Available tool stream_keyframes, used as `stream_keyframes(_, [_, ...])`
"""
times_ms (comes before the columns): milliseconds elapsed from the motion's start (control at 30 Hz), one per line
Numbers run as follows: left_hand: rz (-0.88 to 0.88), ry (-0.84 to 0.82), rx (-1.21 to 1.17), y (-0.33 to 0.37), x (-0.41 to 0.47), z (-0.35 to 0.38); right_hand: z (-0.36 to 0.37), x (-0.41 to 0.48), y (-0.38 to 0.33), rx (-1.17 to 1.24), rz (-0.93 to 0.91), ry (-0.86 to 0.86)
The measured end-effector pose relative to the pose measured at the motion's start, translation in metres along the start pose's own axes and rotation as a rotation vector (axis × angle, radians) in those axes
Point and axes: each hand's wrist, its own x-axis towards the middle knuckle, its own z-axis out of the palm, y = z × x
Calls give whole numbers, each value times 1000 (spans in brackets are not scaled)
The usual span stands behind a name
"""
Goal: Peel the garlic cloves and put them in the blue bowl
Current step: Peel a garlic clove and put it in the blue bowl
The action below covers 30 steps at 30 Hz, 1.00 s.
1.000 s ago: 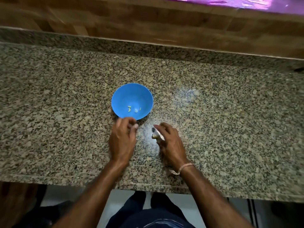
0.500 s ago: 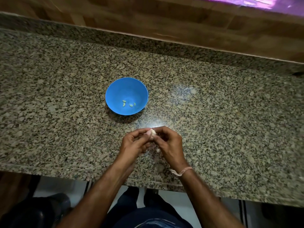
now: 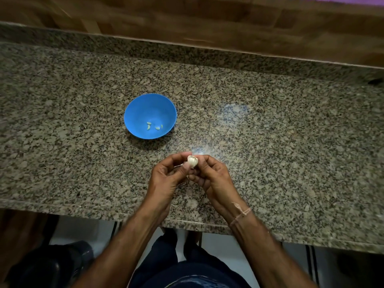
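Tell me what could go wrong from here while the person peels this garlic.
1. The left hand and right hand pinch the garlic between their fingertips, so it may slip and drop onto the granite counter.
2. The hands are near the counter's front edge, so a dropped clove might roll to the floor.
3. The blue bowl stands apart, beyond the hands; a clove could miss it.

A speckled granite counter (image 3: 270, 142) carries one blue bowl (image 3: 141, 109), standing left of its middle.
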Motion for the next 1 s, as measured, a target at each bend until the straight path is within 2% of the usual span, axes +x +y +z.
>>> stream_keyframes(200, [40, 37, -12, -2, -8, 5, -2, -10, -2, -65, -66, 6])
stream_keyframes(600, [0, 51, -147, -4, -9, 10, -5, -18, -8, -545, -426, 82])
stream_keyframes(800, [38, 67, -65, -6, -11, 12, -4, -19, -7, -882, -624, 156])
stream_keyframes(1000, [67, 155, 17, -12, -13, 15, -5, -16, -2, -1070, -682, 155])
